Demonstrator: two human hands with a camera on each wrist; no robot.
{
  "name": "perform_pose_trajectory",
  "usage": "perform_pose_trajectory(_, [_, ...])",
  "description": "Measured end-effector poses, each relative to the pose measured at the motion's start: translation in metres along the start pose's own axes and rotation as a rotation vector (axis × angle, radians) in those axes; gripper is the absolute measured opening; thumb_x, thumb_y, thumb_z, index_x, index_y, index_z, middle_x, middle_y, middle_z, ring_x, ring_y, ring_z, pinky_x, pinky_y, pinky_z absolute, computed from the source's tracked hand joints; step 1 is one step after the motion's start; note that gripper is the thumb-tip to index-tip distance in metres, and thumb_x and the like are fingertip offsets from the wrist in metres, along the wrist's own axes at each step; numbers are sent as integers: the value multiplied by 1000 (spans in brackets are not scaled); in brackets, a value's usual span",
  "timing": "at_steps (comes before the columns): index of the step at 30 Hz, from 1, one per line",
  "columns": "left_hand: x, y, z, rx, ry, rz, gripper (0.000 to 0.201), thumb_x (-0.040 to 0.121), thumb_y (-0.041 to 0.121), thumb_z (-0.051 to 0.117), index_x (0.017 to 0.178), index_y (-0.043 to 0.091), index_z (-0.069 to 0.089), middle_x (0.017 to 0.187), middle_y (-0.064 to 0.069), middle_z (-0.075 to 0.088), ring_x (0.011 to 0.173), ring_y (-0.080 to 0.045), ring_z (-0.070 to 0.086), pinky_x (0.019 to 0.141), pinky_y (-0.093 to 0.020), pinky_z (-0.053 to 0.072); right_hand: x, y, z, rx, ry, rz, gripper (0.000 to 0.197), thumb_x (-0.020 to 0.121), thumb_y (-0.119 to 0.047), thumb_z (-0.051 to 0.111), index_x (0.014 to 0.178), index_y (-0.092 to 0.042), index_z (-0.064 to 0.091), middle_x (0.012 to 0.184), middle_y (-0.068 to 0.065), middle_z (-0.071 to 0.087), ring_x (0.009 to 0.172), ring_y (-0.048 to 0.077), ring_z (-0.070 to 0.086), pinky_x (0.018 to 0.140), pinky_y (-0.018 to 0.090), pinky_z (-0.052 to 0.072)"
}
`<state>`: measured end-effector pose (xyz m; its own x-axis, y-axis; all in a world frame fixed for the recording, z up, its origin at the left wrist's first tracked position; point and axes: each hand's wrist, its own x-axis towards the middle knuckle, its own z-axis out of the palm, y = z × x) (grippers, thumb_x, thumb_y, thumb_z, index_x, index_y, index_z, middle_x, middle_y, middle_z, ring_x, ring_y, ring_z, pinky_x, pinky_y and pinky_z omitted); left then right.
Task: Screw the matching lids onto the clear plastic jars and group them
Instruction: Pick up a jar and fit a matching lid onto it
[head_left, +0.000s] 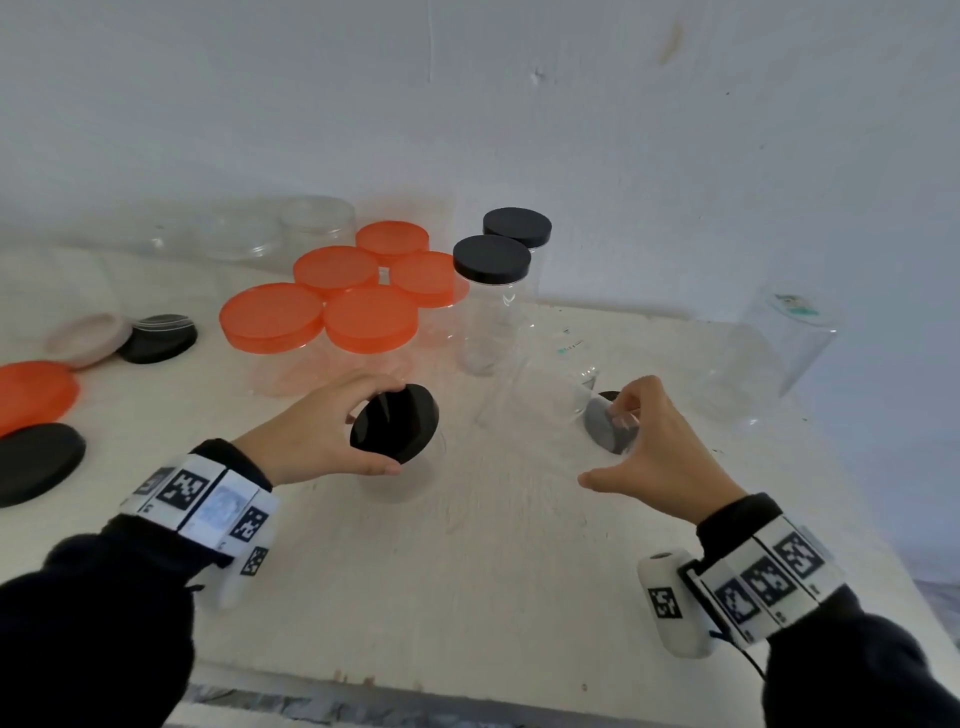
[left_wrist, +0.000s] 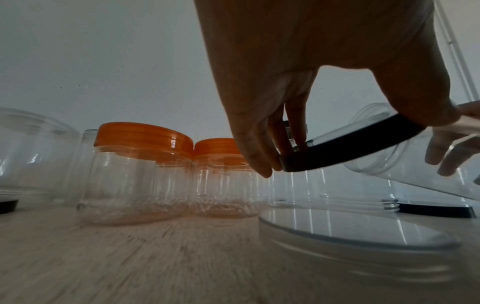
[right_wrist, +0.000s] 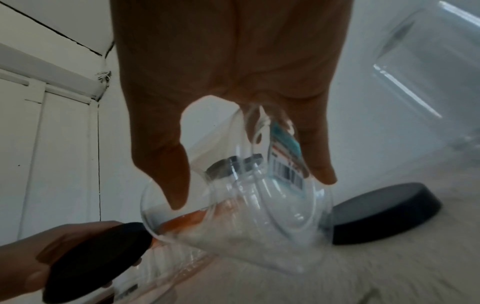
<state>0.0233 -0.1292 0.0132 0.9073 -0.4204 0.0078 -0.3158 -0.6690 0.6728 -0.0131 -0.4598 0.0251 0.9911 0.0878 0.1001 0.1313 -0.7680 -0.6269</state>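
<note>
We note the left hand (head_left: 317, 434) grasping a black lid (head_left: 395, 423) by its rim, tilted above a low clear jar (left_wrist: 358, 236) on the tabletop (head_left: 467, 571). At 3 o'clock of it, the right hand (head_left: 652, 447) grips a tilted clear jar (right_wrist: 249, 216) off the surface. Capped orange-lidded jars (head_left: 337, 301) stand grouped at 12 o'clock.

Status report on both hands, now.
Left hand grips round black plastic lid. Right hand holds tilted clear plastic jar. Another black lid lies beneath.
</note>
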Motion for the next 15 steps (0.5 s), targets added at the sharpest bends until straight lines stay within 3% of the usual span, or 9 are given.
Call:
perform_pose_trajectory(3, [1,1,2,-5,1,2,93,47,66,65,131,36,38,125,24,40,116,4,39,88,-14,35,0,0,1,-4,-73,23,82,57,-25,85,124,-20,38,113,-3,36,103,16,45,81,19,39])
perform_pose_trajectory(5, [1,2,3,-6,3,5,96,47,66,65,133,33,39,127,20,41,117,3,40,87,-13,35,1,0,1,3,-109,36,90,57,-26,86,132,-21,38,113,-4,34,106,16,45,88,22,41])
perform_pose_trajectory(7, [2,5,3,-6,6,10,97,47,66,65,134,32,38,128,20,40,116,4,39,85,-9,34,1,0,2,21,-114,31,89,55,-28,88,129,-20,41,113,-5,35,105,16,46,88,17,42])
perform_pose_trajectory(10, [3,8,3,-17,25,27,95,48,66,65,133,34,38,126,24,39,112,14,38,84,-8,34,3,0,5,66,-114,45,82,54,-30,89,121,-20,44,111,-6,39,99,8,46,78,3,40])
perform_pose_trajectory(15, [6,11,4,-35,71,52,91,53,56,73,134,32,40,125,25,40,114,16,37,88,-14,37,9,4,15,229,-114,65,73,56,-24,89,112,-16,44,106,-13,42,104,6,49,94,21,45])
